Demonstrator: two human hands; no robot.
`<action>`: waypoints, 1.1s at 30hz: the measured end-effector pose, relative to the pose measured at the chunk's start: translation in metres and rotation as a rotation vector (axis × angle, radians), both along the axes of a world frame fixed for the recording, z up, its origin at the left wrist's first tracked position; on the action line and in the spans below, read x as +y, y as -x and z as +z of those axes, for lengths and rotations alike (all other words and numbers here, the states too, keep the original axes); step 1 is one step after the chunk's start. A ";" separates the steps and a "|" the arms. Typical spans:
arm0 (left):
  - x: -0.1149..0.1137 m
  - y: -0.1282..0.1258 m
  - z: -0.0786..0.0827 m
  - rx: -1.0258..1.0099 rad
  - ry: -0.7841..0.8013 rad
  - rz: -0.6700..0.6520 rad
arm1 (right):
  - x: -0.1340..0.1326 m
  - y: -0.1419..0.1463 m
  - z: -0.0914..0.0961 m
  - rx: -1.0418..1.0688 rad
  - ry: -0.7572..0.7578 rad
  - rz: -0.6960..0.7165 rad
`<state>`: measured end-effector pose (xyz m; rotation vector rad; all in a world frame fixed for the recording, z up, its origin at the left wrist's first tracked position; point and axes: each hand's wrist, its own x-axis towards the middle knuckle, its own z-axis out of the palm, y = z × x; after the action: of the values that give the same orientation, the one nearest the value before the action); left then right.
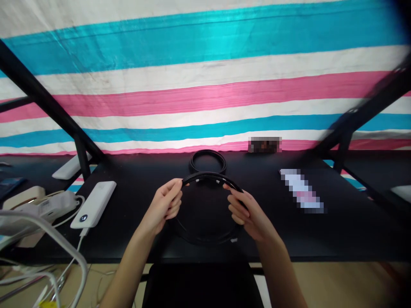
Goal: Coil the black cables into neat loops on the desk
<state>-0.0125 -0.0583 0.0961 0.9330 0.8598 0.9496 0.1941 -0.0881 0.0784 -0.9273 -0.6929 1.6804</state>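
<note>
A large black cable coil (210, 174) is held up over the black table (135, 239), its far side raised and its near side low by the tabletop. My left hand (167, 201) is closed round the coil's left side, thumb on top. On the opposite side my right hand (242, 207) grips it with curled fingers. Small pale pieces, perhaps ties or tags, show on the loops. Just beyond, a smaller black cable coil (208, 151) lies on the table, partly covered by the held one.
To the left lie a white power bank (96, 203) with a cable plugged in and a white power strip (48, 209). On the right is a blurred-out flat item (302, 190); a blurred dark object (265, 144) sits at the back. Black frame bars (48, 98) flank a striped sheet (205, 94).
</note>
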 end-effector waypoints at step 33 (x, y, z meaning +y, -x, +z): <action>-0.014 -0.012 -0.004 0.125 -0.082 -0.043 | -0.017 0.011 0.013 -0.654 -0.394 -0.120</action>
<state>-0.0002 -0.0723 0.0926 1.0865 0.9080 0.9018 0.1835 -0.1050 0.0916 -1.2032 -1.3185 1.0614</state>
